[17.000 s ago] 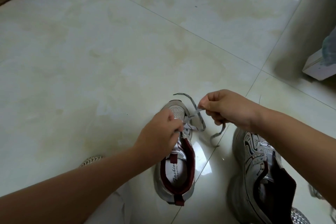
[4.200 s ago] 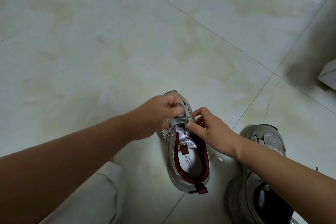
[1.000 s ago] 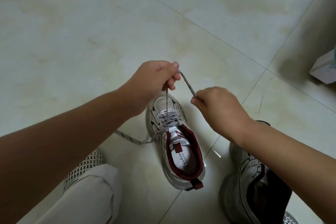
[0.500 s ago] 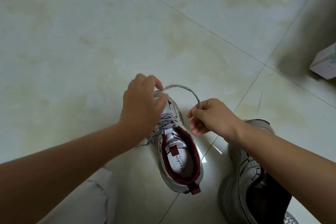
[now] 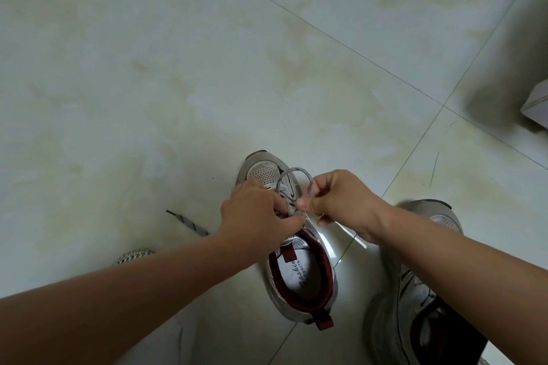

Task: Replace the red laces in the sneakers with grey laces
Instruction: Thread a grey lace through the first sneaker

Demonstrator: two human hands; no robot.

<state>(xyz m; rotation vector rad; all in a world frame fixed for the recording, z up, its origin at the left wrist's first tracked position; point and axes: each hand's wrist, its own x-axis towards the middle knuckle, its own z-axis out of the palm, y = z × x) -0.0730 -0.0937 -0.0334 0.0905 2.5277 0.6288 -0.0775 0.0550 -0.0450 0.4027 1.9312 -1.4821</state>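
Lace [image 5: 296,170] arches over the sneaker [image 5: 299,272] toe; right hand [image 5: 341,201] pinches its loop, left hand [image 5: 255,216] pinches at the eyelets, sneaker pointing away.

One head-worn wide-angle view looks steeply down and forward, close above the floor [image 5: 148,68]; shoe [image 5: 299,270] at centre, second shoe [image 5: 415,290] toward 4 o'clock.

The left hand [image 5: 255,210] hides the eyelets of the sneaker [image 5: 299,275] and where the grey lace [image 5: 189,227] enters. At five o'clock the second sneaker [image 5: 415,305] is partly covered by the right forearm and cut off by the bottom edge. At three o'clock a white box [image 5: 538,111] is cropped.
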